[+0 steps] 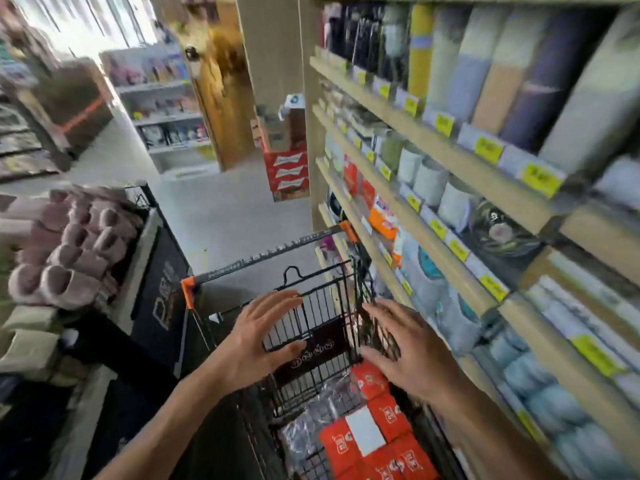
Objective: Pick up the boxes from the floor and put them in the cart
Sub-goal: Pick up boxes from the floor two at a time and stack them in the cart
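Both hands are empty and spread wide over the cart (311,258): the left hand (265,332) hovers with fingers splayed at the folding wire flap (311,320) of the child seat, thumb tucked near its lower edge, and the right hand (403,344) is open just beside the cart's right wall, fingers fanned toward the wire. Neither grips anything that I can make out, though the blur makes it hard to tell whether the left fingertips touch the flap or hang just off it. Down in the basket lie the orange-red boxes (384,434), packed close together with a white label (365,436) showing on one, next to some clear plastic-wrapped goods (311,424). No boxes show on the stretch of floor (221,209) ahead, so my guess is the hands are either steadying the cart or settling that flap out of the way. To do it well, I would press the flap flat with the left palm rather than hooked fingers, so nothing gets pinched in the wire, and keep the right hand on the rim, clear of the shelf (415,223) that the cart sits close against. Pushing should go gently, since the display of pink slippers (72,247) crowds the other side.
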A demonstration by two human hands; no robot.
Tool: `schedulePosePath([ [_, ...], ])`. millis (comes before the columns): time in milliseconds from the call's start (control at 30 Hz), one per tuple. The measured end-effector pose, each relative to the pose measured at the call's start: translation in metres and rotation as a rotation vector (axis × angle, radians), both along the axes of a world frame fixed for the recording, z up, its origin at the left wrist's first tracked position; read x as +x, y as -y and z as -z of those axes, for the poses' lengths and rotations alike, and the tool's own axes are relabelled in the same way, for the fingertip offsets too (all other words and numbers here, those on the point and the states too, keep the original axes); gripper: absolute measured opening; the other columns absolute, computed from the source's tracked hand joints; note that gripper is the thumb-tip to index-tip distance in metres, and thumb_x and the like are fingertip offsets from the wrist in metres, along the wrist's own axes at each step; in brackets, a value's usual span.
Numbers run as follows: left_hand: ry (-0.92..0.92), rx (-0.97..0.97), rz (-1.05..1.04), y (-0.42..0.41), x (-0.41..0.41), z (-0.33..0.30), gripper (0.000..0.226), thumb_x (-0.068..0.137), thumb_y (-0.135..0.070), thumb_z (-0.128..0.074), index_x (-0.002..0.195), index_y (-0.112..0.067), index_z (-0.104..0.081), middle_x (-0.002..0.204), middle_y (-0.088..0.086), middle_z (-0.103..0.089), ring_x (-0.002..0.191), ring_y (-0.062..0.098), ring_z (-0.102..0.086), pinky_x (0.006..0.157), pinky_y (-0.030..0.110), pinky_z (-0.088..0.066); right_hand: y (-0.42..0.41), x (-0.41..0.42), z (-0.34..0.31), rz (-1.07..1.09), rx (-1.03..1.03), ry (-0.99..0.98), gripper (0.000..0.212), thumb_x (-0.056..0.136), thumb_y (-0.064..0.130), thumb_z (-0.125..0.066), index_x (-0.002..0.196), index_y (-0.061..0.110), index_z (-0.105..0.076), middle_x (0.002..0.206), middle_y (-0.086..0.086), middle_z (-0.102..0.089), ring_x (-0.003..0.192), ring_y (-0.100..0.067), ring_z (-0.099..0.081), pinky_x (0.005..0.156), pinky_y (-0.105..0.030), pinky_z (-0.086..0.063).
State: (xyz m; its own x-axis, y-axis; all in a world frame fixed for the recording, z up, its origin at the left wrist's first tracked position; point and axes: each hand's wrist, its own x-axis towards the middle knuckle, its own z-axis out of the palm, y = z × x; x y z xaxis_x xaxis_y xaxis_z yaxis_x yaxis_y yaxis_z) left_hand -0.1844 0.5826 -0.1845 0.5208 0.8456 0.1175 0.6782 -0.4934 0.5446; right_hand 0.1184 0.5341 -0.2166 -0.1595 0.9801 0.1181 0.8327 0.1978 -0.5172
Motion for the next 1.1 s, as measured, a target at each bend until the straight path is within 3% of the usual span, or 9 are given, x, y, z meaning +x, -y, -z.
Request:
schedulePosePath([
  [100,-0.016,0.047,0.127,-0.002,0.001,-0.001,0.068,0.089,-0.073,-0.049,0.15,-0.048,-0.032,0.159,-0.026,-0.024,0.151,0.003,-0.011,0.123,0.051,-0.021,0.039,0.002,-0.027,0.105,0.011,0.058,0.074,0.088,0.079,-0.039,0.154,0.047,-0.026,0.159,0.026,-0.023,0.148,-0.001,-0.02,0.119,-0.034,-0.029],
  [333,-0.113,0.129,0.44,0.02,0.023,0.007,0.073,0.09,-0.083,-0.022,0.154,-0.048,-0.018,0.165,-0.021,-0.004,0.152,0.006,0.014,0.124,0.05,0.005,0.158,-0.018,-0.049,0.405,-0.062,0.144,0.073,0.091,0.083,-0.027,0.155,0.046,-0.023,0.16,0.026,-0.019,0.148,0.001,-0.014,0.121,-0.036,-0.026],
  [500,-0.043,0.124,0.718,0.065,0.08,-0.005,0.069,0.092,-0.079,-0.027,0.154,-0.05,-0.017,0.164,-0.024,-0.002,0.153,0.007,0.013,0.124,0.049,0.005,0.266,-0.02,-0.059,0.633,-0.074,0.209,0.071,0.094,0.079,-0.028,0.156,0.045,-0.02,0.162,0.024,-0.015,0.149,-0.001,-0.01,0.122,-0.029,-0.016],
  [633,0.051,0.17,0.953,0.129,0.127,-0.021,0.067,0.096,-0.073,-0.031,0.155,-0.043,-0.023,0.165,-0.019,-0.01,0.154,0.011,0.005,0.124,0.048,-0.002,0.355,-0.017,-0.064,0.787,-0.047,0.227,0.07,0.095,0.078,-0.03,0.156,0.044,-0.023,0.161,0.021,-0.02,0.149,-0.006,-0.021,0.12,-0.035,-0.025],
  [767,0.047,0.233,1.154,0.202,0.166,-0.028,0.064,0.099,-0.069,-0.033,0.156,-0.043,-0.022,0.165,-0.019,-0.011,0.155,0.015,0.0,0.123,0.054,-0.01,0.445,-0.028,-0.07,0.924,0.025,0.201,0.066,0.094,0.079,-0.026,0.153,0.053,-0.013,0.157,0.034,-0.009,0.147,0.003,-0.016,0.116,-0.024,-0.022],
  [933,0.048,0.245,1.351,0.331,0.206,-0.032,0.067,0.099,-0.069,-0.033,0.155,-0.034,-0.03,0.164,-0.014,-0.018,0.154,0.016,-0.009,0.122,0.052,-0.018,0.59,-0.052,-0.07,1.166,0.001,0.175,0.074,0.094,0.08,-0.027,0.154,0.039,-0.033,0.161,0.013,-0.03,0.15,-0.011,-0.025,0.121,-0.037,-0.026],
  [1100,-0.019,0.176,1.582,0.474,0.238,-0.031,0.064,0.094,-0.073,-0.03,0.153,-0.051,-0.018,0.162,-0.029,-0.002,0.152,0.004,0.005,0.124,0.042,-0.006,0.746,-0.091,-0.064,1.444,0.01,0.121,0.069,0.095,0.078,-0.031,0.154,0.042,-0.032,0.16,0.014,-0.031,0.148,-0.012,-0.027,0.116,-0.043,-0.033],
])
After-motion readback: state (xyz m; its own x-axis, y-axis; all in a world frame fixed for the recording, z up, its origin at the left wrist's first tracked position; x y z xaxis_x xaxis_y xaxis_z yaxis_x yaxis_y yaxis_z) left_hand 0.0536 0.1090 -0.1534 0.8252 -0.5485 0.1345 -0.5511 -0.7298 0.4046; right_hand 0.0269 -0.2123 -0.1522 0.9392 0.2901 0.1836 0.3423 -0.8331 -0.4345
